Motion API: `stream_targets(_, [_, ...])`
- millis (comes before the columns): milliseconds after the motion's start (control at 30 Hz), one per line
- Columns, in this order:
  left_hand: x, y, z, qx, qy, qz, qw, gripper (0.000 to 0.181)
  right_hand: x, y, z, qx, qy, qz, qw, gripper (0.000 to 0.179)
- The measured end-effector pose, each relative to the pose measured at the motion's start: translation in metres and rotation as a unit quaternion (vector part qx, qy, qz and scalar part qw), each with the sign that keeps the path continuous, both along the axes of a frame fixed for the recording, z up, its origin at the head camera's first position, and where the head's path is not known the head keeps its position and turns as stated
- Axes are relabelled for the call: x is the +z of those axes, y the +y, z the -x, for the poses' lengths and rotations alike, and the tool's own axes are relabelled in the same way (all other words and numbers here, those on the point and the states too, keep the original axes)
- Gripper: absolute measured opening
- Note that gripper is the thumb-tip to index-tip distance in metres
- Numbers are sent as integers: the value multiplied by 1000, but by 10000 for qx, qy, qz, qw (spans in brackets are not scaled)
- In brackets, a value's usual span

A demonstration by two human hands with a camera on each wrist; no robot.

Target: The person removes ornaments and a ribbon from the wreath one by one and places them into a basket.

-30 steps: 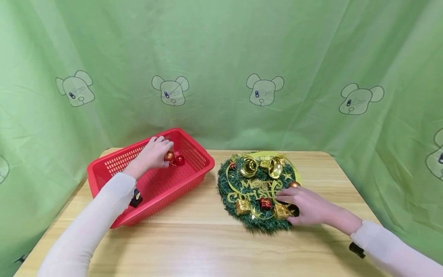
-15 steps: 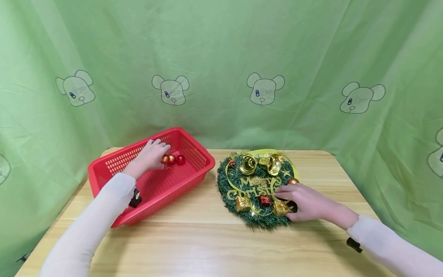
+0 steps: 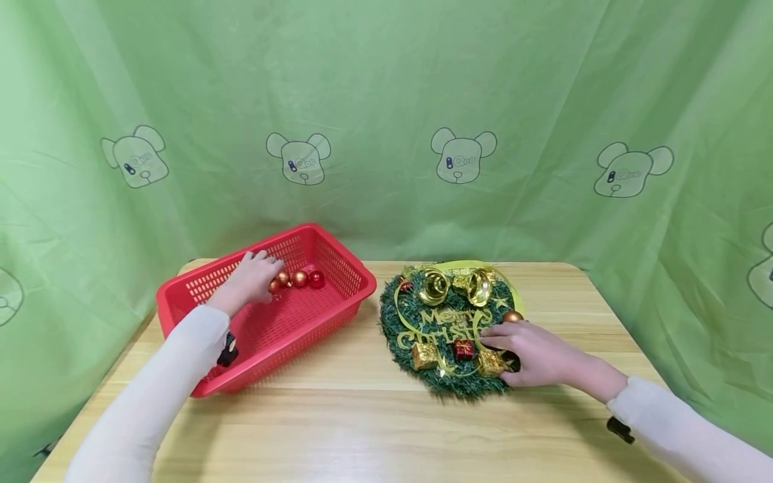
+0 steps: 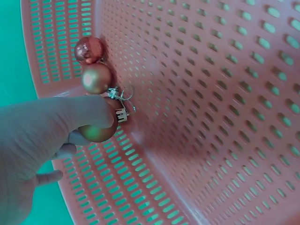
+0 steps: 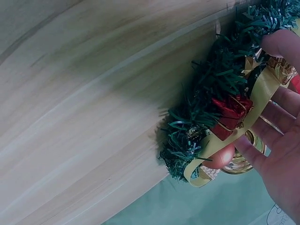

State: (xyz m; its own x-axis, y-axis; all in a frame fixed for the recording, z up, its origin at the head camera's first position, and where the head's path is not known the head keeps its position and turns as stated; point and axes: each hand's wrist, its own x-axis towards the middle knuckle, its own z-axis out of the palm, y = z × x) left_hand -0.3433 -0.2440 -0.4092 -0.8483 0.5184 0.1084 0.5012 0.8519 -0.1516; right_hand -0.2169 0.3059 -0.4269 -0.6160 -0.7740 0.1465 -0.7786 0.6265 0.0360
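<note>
Inside the red basket [image 3: 284,322], my left hand [image 3: 250,278] holds a copper-coloured bauble [image 4: 98,131], thumb across it in the left wrist view. Beside it in the basket lie another copper bauble [image 3: 300,278], a shiny red bauble [image 3: 316,279] and one more copper bauble partly hidden by the hand. My right hand [image 3: 537,353] rests on the right side of a green Christmas wreath [image 3: 401,355]; its fingers spread fairly straight over the rim, near a gold gift box [image 3: 491,362]. A copper bauble [image 5: 219,157] sits on the wreath near those fingers.
The wooden table [image 3: 374,436] runs up to a green curtain [image 3: 386,201] at the back and sides. Gold bells [image 3: 435,287], a red gift box [image 3: 463,349] and yellow ribbon [image 3: 513,288] decorate the wreath.
My left hand has shifted left and nearer within the basket, and more copper baubles show beside it. The right hand and the wreath have barely moved.
</note>
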Motion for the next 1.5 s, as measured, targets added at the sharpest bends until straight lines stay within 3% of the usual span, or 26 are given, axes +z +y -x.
stream_targets(300, [-5, -3, -3, 180, -154, 45, 9997, 63, -2, 0, -2, 43, -8, 89, 10000, 68])
stream_targets(633, [-8, -5, 0, 87, 27, 66, 9999, 55, -4, 2, -3, 62, 112, 135, 9998, 67])
stream_targets(933, [-17, -9, 0, 124, -79, -25, 9999, 50, -3, 1, -5, -18, 88, 136, 9999, 67])
stream_targets(1500, [-14, -8, 0, 126, -34, -251, 9996, 46, -5, 3, -7, -147, 71, 216, 9996, 66])
